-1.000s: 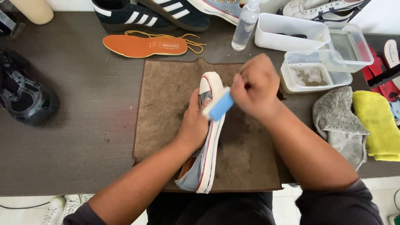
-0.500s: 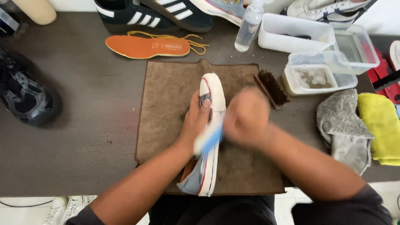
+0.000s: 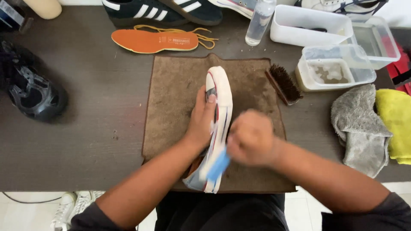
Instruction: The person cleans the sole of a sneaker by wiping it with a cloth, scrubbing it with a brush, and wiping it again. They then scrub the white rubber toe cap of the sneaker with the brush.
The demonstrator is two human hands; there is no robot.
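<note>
A white-soled canvas sneaker lies on its side on a brown towel, toe pointing away from me. My left hand grips the shoe's upper from the left side. My right hand is closed around a small blue brush or pad, whose blue end presses against the sole edge near the heel. The hand is motion-blurred.
A wooden bristle brush lies at the towel's right edge. Clear plastic tubs, a bottle, an orange insole with yellow laces and dark shoes stand behind. Grey and yellow cloths lie right. A black shoe sits left.
My right hand has slid the blue tool down the sole from near the toe toward the heel, uncovering the wooden brush. My left hand keeps its hold on the shoe.
</note>
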